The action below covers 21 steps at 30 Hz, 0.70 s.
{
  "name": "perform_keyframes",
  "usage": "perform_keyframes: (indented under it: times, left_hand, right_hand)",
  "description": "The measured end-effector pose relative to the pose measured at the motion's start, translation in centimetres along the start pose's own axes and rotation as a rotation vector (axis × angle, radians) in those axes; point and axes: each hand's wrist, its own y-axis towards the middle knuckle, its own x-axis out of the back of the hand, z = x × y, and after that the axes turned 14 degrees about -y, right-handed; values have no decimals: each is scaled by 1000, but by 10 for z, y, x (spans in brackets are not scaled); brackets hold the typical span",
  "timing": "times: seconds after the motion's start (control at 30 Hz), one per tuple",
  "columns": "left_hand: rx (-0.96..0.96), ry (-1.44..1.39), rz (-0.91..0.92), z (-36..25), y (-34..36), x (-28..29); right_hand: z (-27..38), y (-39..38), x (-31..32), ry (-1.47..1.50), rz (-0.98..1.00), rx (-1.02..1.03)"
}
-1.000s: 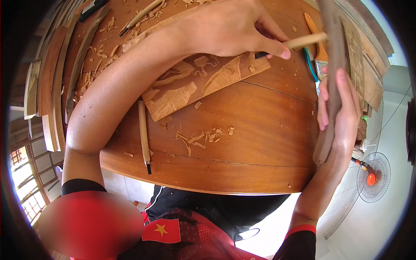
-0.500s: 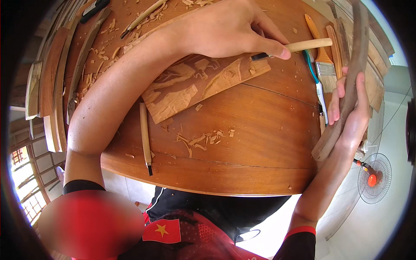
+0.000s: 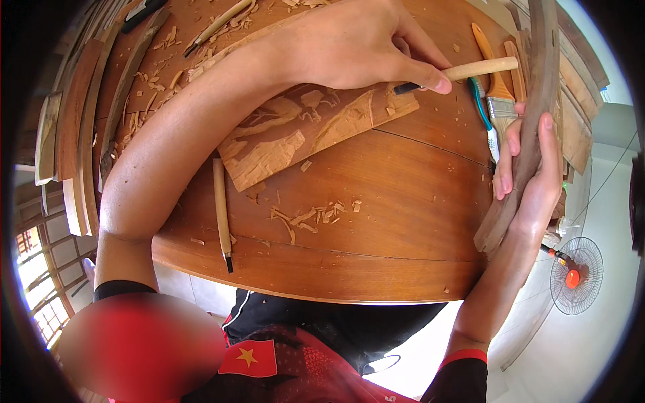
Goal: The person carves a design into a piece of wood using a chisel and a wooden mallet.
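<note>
My left hand [image 3: 366, 50] pinches a carving chisel [image 3: 485, 68] by its light wooden handle. The chisel's dark blade is by the right end of a carved wooden board [image 3: 265, 161], which has raised, leaf-like shapes and is partly hidden under my left forearm. My right hand [image 3: 531, 164] wraps round a long grey-brown wood strip [image 3: 543, 80] at the table's right edge, its near end slanting toward me. A second chisel [image 3: 222, 208] lies below the board, tip toward the near edge.
Wood shavings [image 3: 316, 216] dot the brown table [image 3: 403, 221]. Right of the board lie a flat paintbrush [image 3: 498, 87] and a teal-and-white toothbrush [image 3: 482, 111]. Another chisel [image 3: 218, 25] rests at the far left. Wood strips [image 3: 74, 127] line the left side. A fan [image 3: 576, 275] stands off the table.
My right hand and the wood strip have shifted slightly left and toward me. My left hand keeps its hold on the chisel and has barely moved.
</note>
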Motion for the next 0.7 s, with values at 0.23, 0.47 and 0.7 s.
perform_keyframes:
  times: [0.23,0.47,0.7]
  left_hand:
    - [-42,165,-100,25,7,-6]
    - [34,-98,2,11,2,-4]
    - [6,-87,-19,7,0,-4]
  right_hand:
    - [-1,2,-3,33,-41,-6]
    - [-1,0,-3,-40,46,-36]
    - [-1,2,0,-84,39,-48]
